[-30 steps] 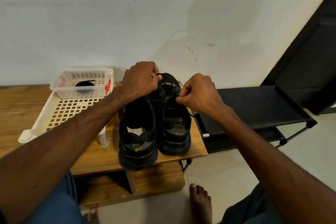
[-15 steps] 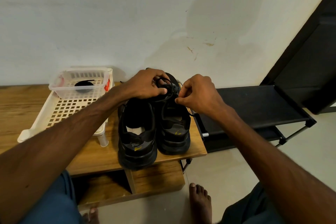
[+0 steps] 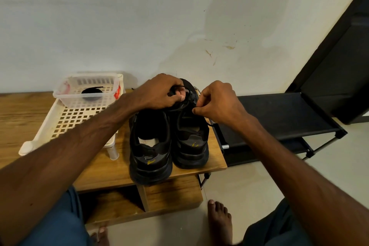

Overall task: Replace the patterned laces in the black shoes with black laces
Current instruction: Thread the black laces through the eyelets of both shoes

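Left grip [image 3: 159,94] shifted, clutching shoe [image 3: 190,140] tongue; right grip [image 3: 217,102] pinches lace [image 3: 183,106].

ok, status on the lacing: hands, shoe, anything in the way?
Left hand grips black lace at the shoe by the rack; right hand pinches it. Spare lace coiled in clear tub. Nothing in the way.

- No readable word, brand name or number anywhere in view.
- On the heel of the nearer black shoe [image 3: 150,154]: a small yellow mark, too small and scuffed to read as a letter or logo.
- On the heel of the other black shoe [image 3: 192,140]: a similar yellow mark, equally illegible.
- On the right end of the clear plastic box [image 3: 79,104]: a red patch, blurred, lettering not discernible.
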A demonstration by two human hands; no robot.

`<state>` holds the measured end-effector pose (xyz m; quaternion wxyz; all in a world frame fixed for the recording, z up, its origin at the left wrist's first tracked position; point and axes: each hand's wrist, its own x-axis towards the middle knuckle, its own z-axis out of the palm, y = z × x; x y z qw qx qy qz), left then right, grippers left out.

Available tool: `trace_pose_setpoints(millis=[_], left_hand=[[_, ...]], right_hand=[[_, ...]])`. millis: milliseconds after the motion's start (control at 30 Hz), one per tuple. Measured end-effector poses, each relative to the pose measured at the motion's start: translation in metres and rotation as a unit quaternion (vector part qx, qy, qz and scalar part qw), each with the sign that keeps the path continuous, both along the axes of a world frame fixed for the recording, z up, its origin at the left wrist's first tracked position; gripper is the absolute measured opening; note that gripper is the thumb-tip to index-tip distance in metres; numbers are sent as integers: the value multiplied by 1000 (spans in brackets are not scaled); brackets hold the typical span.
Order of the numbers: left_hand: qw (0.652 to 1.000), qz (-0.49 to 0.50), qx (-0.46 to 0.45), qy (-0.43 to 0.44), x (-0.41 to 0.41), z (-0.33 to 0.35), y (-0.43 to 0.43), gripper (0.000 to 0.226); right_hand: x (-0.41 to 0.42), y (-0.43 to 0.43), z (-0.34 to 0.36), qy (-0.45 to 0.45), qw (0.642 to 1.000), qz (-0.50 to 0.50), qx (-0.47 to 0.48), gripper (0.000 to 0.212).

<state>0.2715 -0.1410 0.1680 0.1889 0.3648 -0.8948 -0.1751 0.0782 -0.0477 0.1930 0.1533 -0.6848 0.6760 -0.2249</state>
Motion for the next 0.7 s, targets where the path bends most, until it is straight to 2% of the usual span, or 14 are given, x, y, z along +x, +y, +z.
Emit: trace_pose_setpoints(millis=[167, 267, 367, 433, 533, 633, 700], left_hand=[[997, 45, -55, -20, 0, 1, 0, 8], [997, 46, -54, -20, 3, 1, -5, 12], [996, 42, -53, -57, 5, 3, -2, 42], [998, 18, -56, -38, 4, 6, 4, 55], [997, -39, -65, 22, 1, 8, 10, 50], [993, -84, -78, 9, -4, 5, 13, 43], [993, -96, -74, -2, -7, 3, 13, 35]], right_hand=[[2, 1, 2, 13, 1000, -9, 2, 12], [2, 1, 2, 15, 1000, -9, 4, 12], [-1, 2, 2, 5, 1000, -1, 6, 11], [-2, 3, 2, -13, 1000, 5, 3, 8], [-2, 9, 4, -29, 999, 13, 8, 26], [6, 13, 1, -29, 999, -6, 18, 47], [13, 10, -5, 16, 999, -27, 4, 46]])
